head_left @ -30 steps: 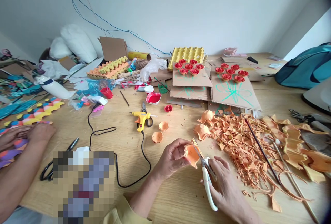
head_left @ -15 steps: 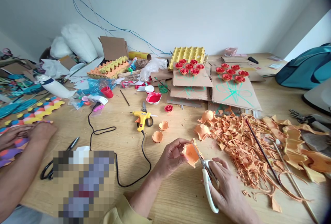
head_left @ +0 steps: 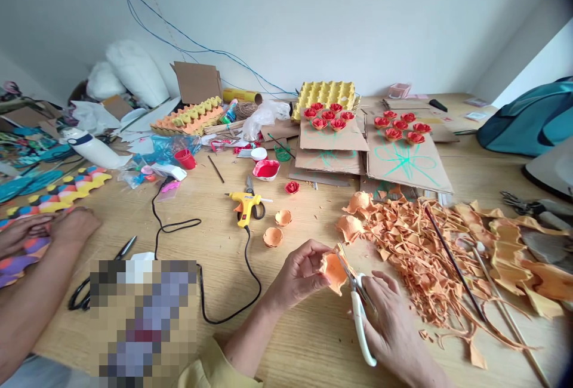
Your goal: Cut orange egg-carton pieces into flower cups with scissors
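Note:
My left hand [head_left: 302, 274] is closed on an orange egg-carton cup [head_left: 335, 271], pinching its left side between thumb and fingers. White-handled scissors [head_left: 360, 322] are in my right hand [head_left: 388, 322], their blades at the cup's upper right edge. A thin strip of carton stands along the blades there. Two trimmed orange cups [head_left: 273, 237] rest on the table beyond my left hand. Past my right hand, a heap of orange carton scraps [head_left: 421, 256] spreads out, with two uncut cups [head_left: 350, 228] at its left end.
A yellow glue gun [head_left: 244, 206] with a black cord lies left of centre. Behind it are a dish of red paint [head_left: 266, 169] and a red paper rose [head_left: 292, 187]. Cardboard sheets [head_left: 405, 164] hold more red roses. At far left, another person's hands [head_left: 74, 227] touch a painted egg carton [head_left: 67, 194].
My left hand and the cup have shifted slightly right and turned a little. The scissors stay at the cup's edge, their handle moved slightly left.

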Demonstrator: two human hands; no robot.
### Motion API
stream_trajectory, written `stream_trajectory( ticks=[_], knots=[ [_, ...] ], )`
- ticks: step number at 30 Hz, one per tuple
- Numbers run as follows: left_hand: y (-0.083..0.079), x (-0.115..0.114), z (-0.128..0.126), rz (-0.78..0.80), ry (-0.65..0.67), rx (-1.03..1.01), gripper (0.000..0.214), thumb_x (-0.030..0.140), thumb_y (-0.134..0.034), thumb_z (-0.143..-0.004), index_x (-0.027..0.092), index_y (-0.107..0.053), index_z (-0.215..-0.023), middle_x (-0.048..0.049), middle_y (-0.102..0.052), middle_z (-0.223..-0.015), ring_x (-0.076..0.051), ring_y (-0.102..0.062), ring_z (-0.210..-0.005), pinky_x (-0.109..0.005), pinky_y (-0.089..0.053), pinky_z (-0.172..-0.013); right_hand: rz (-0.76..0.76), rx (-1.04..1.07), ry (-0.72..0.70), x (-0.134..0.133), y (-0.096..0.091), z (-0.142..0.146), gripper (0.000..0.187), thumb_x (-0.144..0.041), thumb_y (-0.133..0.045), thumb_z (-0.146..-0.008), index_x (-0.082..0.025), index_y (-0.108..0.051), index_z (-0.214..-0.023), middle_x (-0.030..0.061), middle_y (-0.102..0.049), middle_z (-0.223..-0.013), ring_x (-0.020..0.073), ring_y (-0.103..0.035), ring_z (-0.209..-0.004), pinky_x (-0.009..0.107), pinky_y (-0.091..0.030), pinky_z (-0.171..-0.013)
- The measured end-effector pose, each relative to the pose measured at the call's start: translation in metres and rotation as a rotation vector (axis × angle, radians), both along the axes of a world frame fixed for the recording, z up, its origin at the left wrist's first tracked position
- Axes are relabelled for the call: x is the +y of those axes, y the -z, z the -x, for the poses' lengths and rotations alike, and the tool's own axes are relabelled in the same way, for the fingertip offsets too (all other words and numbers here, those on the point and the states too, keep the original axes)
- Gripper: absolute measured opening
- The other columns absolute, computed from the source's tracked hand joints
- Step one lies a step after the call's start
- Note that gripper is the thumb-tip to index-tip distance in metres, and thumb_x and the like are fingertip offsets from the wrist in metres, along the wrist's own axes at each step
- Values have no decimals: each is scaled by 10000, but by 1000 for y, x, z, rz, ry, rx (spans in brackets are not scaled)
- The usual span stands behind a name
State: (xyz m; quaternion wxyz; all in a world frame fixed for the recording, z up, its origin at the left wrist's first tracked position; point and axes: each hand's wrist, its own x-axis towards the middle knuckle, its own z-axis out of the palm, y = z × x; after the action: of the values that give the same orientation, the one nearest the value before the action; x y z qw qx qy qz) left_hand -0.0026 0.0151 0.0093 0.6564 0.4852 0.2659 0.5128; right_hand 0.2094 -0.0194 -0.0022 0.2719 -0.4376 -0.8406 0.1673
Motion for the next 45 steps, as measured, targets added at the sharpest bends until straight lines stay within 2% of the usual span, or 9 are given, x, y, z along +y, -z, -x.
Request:
stream_trajectory(
  ticks=[5,10,15,22,30,35,39,45],
  knots=[
    [-1,0,2,0,-20,1,435,444,-777,-762,164,-648,-1070,-41,-568,-925,-155,-518,-846,-246,-401,-741,-14,27,-18,0,-1,1,179,-264,-474,-939,-251,-373,-792,-41,-508,-681,174,-540,-629,419,-452,-808],
    [2,0,3,-8,0,-3,456,445,-787,-751,174,-654,-1094,-44,-574,-928,-159,-515,-854,-247,-401,-741,-23,9,-3,0,1,2,118,-276,-502,-921,-247,-409,-852,-35,-537,-716,180,-556,-643,432,-441,-838],
    [5,-1,3,-7,10,18,496,437,-819,-716,163,-672,-1102,-72,-588,-979,-179,-512,-895,-279,-395,-806,-25,-11,-9,-1,1,0,107,-310,-514,-917,-235,-440,-928,0,-582,-803,201,-590,-719,470,-413,-899],
    [1,0,3,6,4,24,477,481,-790,-736,160,-675,-1070,-60,-600,-942,-172,-525,-881,-267,-398,-786,-10,23,-25,0,0,0,195,-260,-488,-937,-246,-361,-790,-43,-489,-679,171,-505,-612,394,-418,-763],
    [4,-1,5,20,21,72,527,485,-814,-704,146,-679,-1084,-82,-617,-941,-210,-555,-917,-306,-416,-806,-31,-17,-14,-1,2,0,106,-305,-499,-933,-228,-429,-915,17,-576,-816,217,-577,-751,456,-397,-857],
    [3,0,5,30,10,87,542,527,-802,-699,141,-677,-1058,-74,-601,-913,-208,-545,-902,-306,-413,-793,-4,1,-26,-1,2,-1,161,-278,-503,-935,-244,-389,-826,-36,-513,-700,181,-529,-640,425,-406,-819],
    [1,0,4,28,-2,61,514,513,-792,-719,152,-652,-1057,-68,-597,-923,-203,-535,-915,-294,-403,-790,2,3,-22,0,3,-1,165,-237,-506,-919,-246,-378,-815,-40,-509,-693,176,-522,-627,413,-413,-805],
    [-1,0,4,1,8,77,453,475,-807,-717,145,-652,-986,-44,-574,-861,-152,-509,-798,-264,-395,-735,1,-37,-7,0,4,-1,120,-268,-539,-879,-237,-433,-926,12,-581,-813,219,-582,-750,477,-403,-896]
  ],
)
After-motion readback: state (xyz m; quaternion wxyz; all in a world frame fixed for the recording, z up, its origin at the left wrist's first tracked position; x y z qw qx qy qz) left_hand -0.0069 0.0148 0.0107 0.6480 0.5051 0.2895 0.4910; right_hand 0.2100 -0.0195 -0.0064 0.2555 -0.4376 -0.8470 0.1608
